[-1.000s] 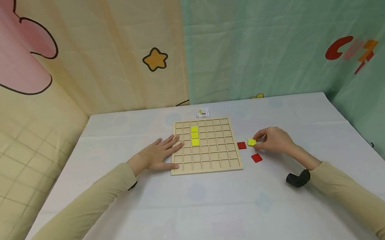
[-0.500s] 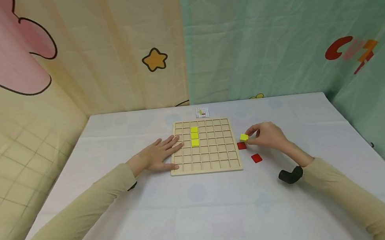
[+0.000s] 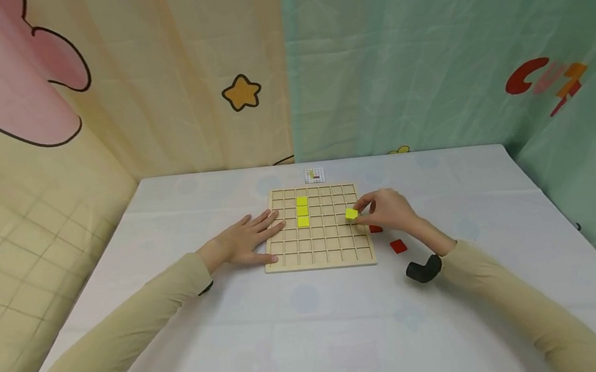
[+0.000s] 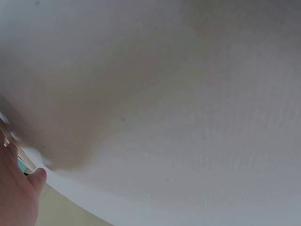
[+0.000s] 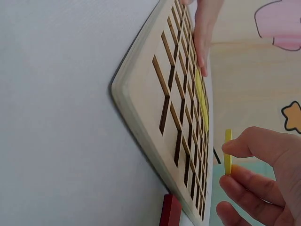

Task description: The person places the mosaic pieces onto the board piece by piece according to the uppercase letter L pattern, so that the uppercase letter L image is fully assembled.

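A light wooden grid board (image 3: 332,243) lies on the table, with three yellow square tiles (image 3: 303,211) set in one column of its cells. My left hand (image 3: 243,241) rests spread on the board's left edge, fingers straight. Over the board's right side, my right hand (image 3: 389,209) pinches another yellow tile (image 3: 351,213) between thumb and fingers. In the right wrist view this pinched tile (image 5: 228,151) is seen edge-on, above the grid. The left wrist view shows mostly tablecloth, with part of the left hand (image 4: 21,188) at the lower left.
Two red tiles lie right of the board: one (image 3: 376,228) by its edge, partly behind the right hand, another (image 3: 399,246) nearer the front. A small printed grid card (image 3: 314,175) lies behind the board. Curtains (image 3: 373,67) hang behind the table.
My right hand has carried the pinched yellow tile leftward from beside the red tiles to over the board's right columns. The left hand has stayed in place.
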Demonstrator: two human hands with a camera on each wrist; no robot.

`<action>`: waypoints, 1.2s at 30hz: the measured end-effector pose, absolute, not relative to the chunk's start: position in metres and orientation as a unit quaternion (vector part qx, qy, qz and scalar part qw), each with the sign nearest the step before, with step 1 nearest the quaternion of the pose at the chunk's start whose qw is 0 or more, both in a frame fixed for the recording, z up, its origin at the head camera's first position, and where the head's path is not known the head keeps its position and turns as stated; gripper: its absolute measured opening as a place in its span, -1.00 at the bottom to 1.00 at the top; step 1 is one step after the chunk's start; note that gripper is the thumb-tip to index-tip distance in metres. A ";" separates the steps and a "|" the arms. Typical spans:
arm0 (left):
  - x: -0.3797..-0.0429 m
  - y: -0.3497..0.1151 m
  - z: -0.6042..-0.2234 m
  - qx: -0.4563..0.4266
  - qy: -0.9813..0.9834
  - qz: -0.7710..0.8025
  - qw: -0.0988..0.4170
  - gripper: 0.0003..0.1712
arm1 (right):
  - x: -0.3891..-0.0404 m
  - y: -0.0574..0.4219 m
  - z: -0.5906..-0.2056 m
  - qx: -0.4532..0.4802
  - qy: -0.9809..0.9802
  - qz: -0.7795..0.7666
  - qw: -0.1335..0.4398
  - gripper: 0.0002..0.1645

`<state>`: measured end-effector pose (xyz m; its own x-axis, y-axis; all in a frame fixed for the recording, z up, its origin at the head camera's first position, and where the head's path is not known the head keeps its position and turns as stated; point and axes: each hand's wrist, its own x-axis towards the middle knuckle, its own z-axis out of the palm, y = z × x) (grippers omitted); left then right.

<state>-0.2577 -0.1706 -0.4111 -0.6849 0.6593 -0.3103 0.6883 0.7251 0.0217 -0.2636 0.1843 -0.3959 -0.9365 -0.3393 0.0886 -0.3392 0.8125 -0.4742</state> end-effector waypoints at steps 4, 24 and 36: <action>-0.257 -0.170 -0.410 0.366 0.917 -0.047 0.151 -0.04 | -0.266 0.170 -0.395 -0.192 0.949 -0.251 0.002 -0.63; -0.259 -0.170 -0.411 0.362 0.917 -0.060 0.154 -0.03 | -0.270 0.108 -0.410 -0.250 0.926 -0.281 0.026 -0.67; -0.260 -0.171 -0.411 0.368 0.915 -0.057 0.155 -0.04 | -0.268 0.095 -0.413 -0.254 0.929 -0.267 0.036 -0.69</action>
